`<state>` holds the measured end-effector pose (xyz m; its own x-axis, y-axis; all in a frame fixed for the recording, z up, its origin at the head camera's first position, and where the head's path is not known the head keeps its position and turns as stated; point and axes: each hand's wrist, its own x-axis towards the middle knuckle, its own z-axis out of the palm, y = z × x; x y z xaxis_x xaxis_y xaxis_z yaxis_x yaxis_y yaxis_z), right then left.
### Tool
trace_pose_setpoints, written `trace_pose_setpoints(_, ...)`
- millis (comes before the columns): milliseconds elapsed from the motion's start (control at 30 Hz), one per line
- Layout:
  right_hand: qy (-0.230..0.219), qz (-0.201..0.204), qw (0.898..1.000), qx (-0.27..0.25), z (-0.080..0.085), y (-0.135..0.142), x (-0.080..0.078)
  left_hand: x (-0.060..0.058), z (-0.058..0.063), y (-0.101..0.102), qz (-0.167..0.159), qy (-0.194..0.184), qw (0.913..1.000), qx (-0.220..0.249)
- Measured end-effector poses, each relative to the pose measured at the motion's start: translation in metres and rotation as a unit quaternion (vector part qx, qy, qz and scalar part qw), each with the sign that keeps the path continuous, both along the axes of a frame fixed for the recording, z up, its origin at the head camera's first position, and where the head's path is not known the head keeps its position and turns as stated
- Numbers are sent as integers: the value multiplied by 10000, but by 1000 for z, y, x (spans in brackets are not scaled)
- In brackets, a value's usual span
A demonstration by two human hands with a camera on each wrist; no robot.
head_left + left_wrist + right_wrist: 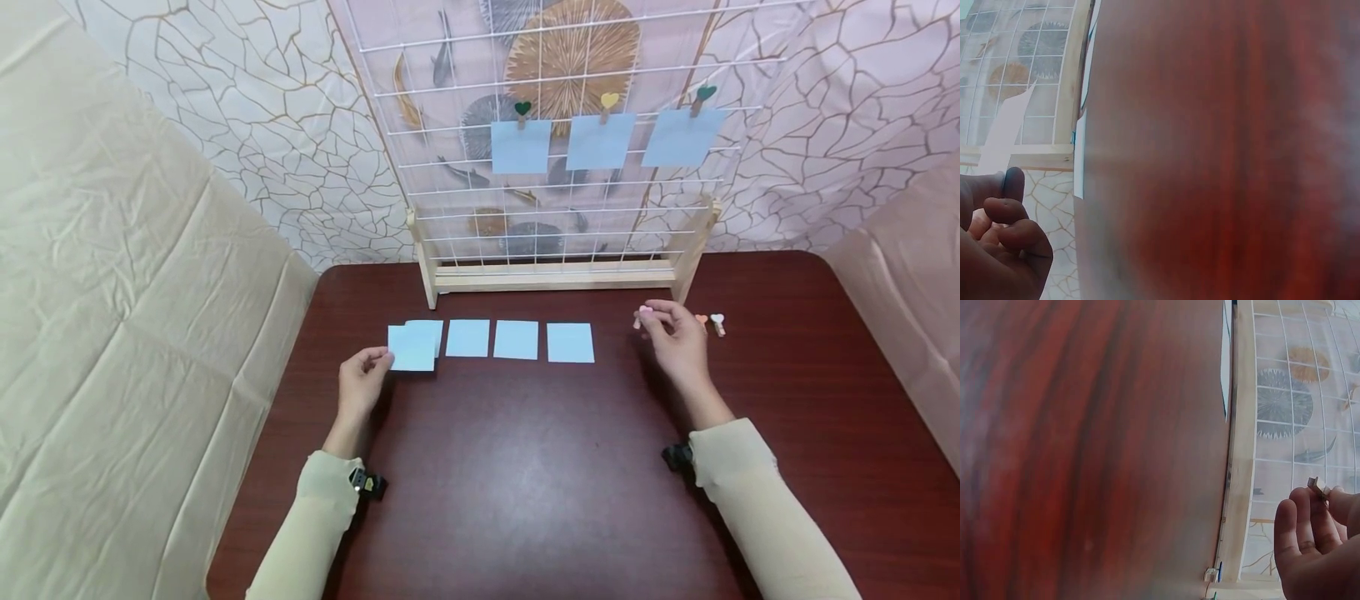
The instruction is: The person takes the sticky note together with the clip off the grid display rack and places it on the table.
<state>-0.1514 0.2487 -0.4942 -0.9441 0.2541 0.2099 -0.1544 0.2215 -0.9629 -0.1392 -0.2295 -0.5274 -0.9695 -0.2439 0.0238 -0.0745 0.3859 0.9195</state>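
My left hand (360, 382) pinches a light blue square of paper (411, 350) by its right-hand-side neighbour's opposite edge, the left one, between thumb and finger. In the head view it overlaps another blue square (438, 333) on the table. In the left wrist view the held paper (1007, 128) stands up from the fingertips. My right hand (681, 343) pinches a small clothespin with a pink heart (643, 312) between thumb and fingers. Its wooden end (1318, 486) shows in the right wrist view. Beside that hand lie clothespins with an orange heart (702, 320) and a white heart (718, 323).
A white wire grid (450, 196) on a wooden stand (555, 277) rises at the table's back. Three blue papers (520, 148) hang there from heart clothespins (609, 104), two green, one yellow. Three more blue squares (516, 340) lie in a row on the dark red table (510, 475).
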Motion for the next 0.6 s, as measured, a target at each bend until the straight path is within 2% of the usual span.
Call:
trace_pose_setpoints(333, 33, 0, 9999, -153, -3, 11, 4, 6, -5, -7, -32, -83, 9999, 101)
trace_pose_setpoints(600, -241, -125, 9992, -294, -4, 20, 6, 11, -4, -10, -196, -482, 9984, 235)
